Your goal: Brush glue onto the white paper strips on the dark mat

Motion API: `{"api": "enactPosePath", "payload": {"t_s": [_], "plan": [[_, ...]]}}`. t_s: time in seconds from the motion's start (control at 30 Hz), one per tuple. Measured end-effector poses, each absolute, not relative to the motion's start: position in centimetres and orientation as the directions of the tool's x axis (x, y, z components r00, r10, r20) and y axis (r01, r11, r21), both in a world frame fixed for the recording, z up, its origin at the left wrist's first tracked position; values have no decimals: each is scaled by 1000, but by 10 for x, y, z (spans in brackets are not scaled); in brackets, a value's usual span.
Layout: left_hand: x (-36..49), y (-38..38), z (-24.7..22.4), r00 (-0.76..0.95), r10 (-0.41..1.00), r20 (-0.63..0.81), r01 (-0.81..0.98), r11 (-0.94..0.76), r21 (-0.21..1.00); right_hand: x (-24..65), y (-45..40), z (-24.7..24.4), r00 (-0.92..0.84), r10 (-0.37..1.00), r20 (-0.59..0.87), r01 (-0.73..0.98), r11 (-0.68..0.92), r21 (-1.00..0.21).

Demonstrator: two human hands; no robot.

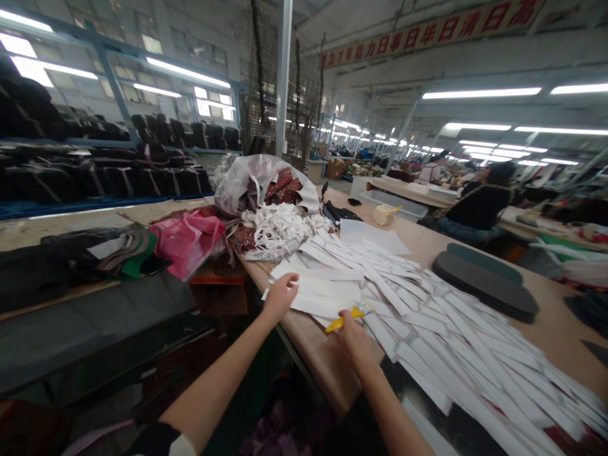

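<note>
My left hand is at the left edge of some flat white sheets, its fingers curled in. What lies between those fingertips is too small to make out. A yellow-handled brush is gripped in my right hand, just over the near edge of the sheets. Its pale head points right, towards a wide spread of long white strips that overlap one another across the table. Behind the sheets is a tangled heap of thin white offcuts.
A clear plastic bag with dark red scraps stands behind the offcuts. Left of it lies a pink bag. Dark oval pieces are stacked at the table's right. A small cream block sits farther back. A person sits beyond.
</note>
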State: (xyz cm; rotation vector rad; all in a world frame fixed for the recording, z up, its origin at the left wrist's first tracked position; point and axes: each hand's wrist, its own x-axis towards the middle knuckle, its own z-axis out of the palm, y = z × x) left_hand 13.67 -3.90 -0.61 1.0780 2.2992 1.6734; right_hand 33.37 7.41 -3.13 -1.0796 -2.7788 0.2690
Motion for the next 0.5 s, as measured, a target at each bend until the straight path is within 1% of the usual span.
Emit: {"api": "enactPosePath", "payload": {"t_s": [0.07,0.13,0.23,0.3,0.37,0.4,0.47,0.5], "plan": [[173,-22,-18,-624,703,341,601,152,784,333,74,-30,-720,690,67,656,709,-259],[204,-3,-30,-523,780,343,690,152,707,334,74,-28,-715,697,55,652,692,-310],[227,17,-42,-451,830,327,761,167,627,333,73,-25,-716,697,37,643,679,-354],[226,23,-44,-463,825,325,773,195,604,333,72,-23,-714,700,17,655,676,-337],[215,23,-40,-532,776,339,753,251,608,332,70,-23,-708,707,-11,681,677,-279],[205,19,-35,-590,728,350,728,291,620,332,70,-23,-707,707,-28,691,681,-242],[174,1,-18,-724,577,378,648,382,659,331,68,-23,-723,689,-46,685,708,-171],[153,-15,-6,-788,475,393,596,423,683,331,67,-24,-736,676,-47,674,725,-143]]}}
